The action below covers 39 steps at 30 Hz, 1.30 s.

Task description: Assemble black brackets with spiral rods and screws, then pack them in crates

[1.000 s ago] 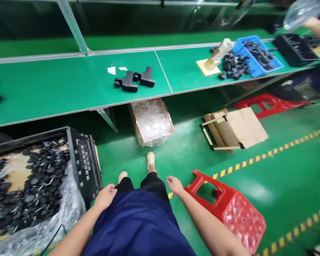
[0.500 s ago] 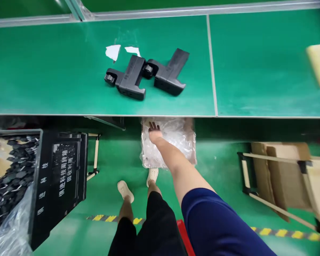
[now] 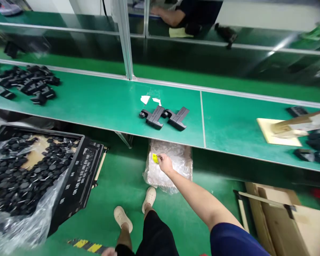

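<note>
My right hand point(image 3: 165, 163) reaches down below the bench edge, its fingers closed on a small yellow slip point(image 3: 155, 158), perhaps a label. Beneath it on the floor stands a box covered in clear plastic film point(image 3: 180, 165). Only a bit of my left hand point(image 3: 109, 252) shows at the bottom edge, beside my leg; its fingers cannot be made out. Two black plastic clamp-like parts, a left one point(image 3: 155, 118) and a right one point(image 3: 178, 119), lie on the green bench point(image 3: 101, 103), with white scraps point(image 3: 145, 99) just behind them.
On the left is a black crate point(image 3: 80, 170) full of small black knobs and plastic film. More black parts point(image 3: 32, 83) are heaped on the bench. To the right are a yellow block point(image 3: 265, 133) and cardboard point(image 3: 277, 220) in a rack. Beyond the partition, a person's arm point(image 3: 170, 16) shows.
My right hand, empty with spread fingers before, now pinches the yellow slip. The view has tilted up, bringing in the far bench and more of the crate. A bit of my left hand has appeared.
</note>
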Motion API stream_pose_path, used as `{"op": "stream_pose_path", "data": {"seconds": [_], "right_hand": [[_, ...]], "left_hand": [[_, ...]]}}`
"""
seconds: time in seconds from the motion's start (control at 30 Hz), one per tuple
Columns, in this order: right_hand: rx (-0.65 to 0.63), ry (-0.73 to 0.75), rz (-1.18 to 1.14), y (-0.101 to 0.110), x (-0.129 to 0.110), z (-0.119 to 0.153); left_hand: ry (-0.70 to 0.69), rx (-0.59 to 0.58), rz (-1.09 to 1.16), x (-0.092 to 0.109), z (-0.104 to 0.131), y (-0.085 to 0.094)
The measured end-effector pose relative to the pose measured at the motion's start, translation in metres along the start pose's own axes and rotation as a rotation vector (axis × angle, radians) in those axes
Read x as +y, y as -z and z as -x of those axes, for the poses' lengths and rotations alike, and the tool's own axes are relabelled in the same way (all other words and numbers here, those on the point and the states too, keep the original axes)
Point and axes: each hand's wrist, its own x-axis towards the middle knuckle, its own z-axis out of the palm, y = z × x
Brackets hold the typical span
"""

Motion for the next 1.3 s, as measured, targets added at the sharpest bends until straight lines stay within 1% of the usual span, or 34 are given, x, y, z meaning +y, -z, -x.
{"op": "stream_pose_path", "data": {"seconds": [0.07, 0.1, 0.13, 0.2, 0.23, 0.3, 0.33, 0.37, 0.43, 0.5, 0.57, 0.63, 0.7, 0.77, 0.83, 0.9, 0.97, 1.13, 1.3], "right_hand": [[-0.008, -0.02, -0.134, 0.011, -0.033, 0.043], [-0.021, -0.016, -0.19, 0.015, -0.052, 0.065], [-0.046, -0.01, -0.255, 0.019, -0.071, 0.086], [-0.144, -0.003, -0.451, 0.027, -0.111, 0.129], [-0.21, 0.002, -0.569, 0.03, -0.131, 0.15], [-0.336, 0.026, -0.782, 0.033, -0.169, 0.189], [-0.387, 0.048, -0.845, 0.033, -0.187, 0.207], [-0.425, 0.076, -0.87, 0.032, -0.203, 0.223], [-0.498, 0.128, -0.881, 0.024, -0.23, 0.249], [-0.55, 0.169, -0.87, 0.012, -0.249, 0.268], [-0.564, 0.2, -0.854, -0.003, -0.262, 0.28], [-0.557, 0.208, -0.849, -0.016, -0.27, 0.287], [-0.544, 0.196, -0.855, -0.027, -0.275, 0.292], [-0.532, 0.167, -0.845, -0.035, -0.276, 0.295], [-0.553, 0.123, -0.826, -0.039, -0.275, 0.298], [-0.598, 0.079, -0.816, -0.04, -0.273, 0.3], [-0.612, 0.05, -0.819, -0.039, -0.272, 0.301], [-0.533, 0.01, -0.846, -0.029, -0.271, 0.297], [-0.479, 0.052, -0.845, -0.021, -0.27, 0.29]], "left_hand": [[-0.085, 0.004, 0.138, 0.013, 0.019, 0.023], [-0.139, 0.014, 0.238, 0.024, 0.027, 0.038], [-0.226, 0.017, 0.352, 0.039, 0.036, 0.056], [-0.329, 0.067, 0.503, 0.074, 0.056, 0.096], [-0.378, 0.054, 0.555, 0.091, 0.068, 0.115], [-0.476, -0.031, 0.639, 0.116, 0.096, 0.149], [-0.518, -0.081, 0.66, 0.123, 0.111, 0.162], [-0.549, -0.13, 0.671, 0.125, 0.126, 0.172], [-0.592, -0.216, 0.664, 0.121, 0.149, 0.186], [-0.618, -0.262, 0.624, 0.108, 0.165, 0.193], [-0.621, -0.247, 0.582, 0.092, 0.172, 0.197], [-0.593, -0.188, 0.581, 0.078, 0.174, 0.201], [-0.544, -0.126, 0.641, 0.065, 0.172, 0.205], [-0.5, -0.058, 0.754, 0.054, 0.169, 0.209], [-0.446, 0.017, 0.891, 0.047, 0.165, 0.213], [-0.395, 0.075, 1.005, 0.044, 0.164, 0.216], [-0.381, 0.089, 1.065, 0.045, 0.163, 0.217], [-0.404, 0.07, 1.094, 0.054, 0.166, 0.215], [-0.424, 0.093, 1.113, 0.065, 0.173, 0.213]]}}
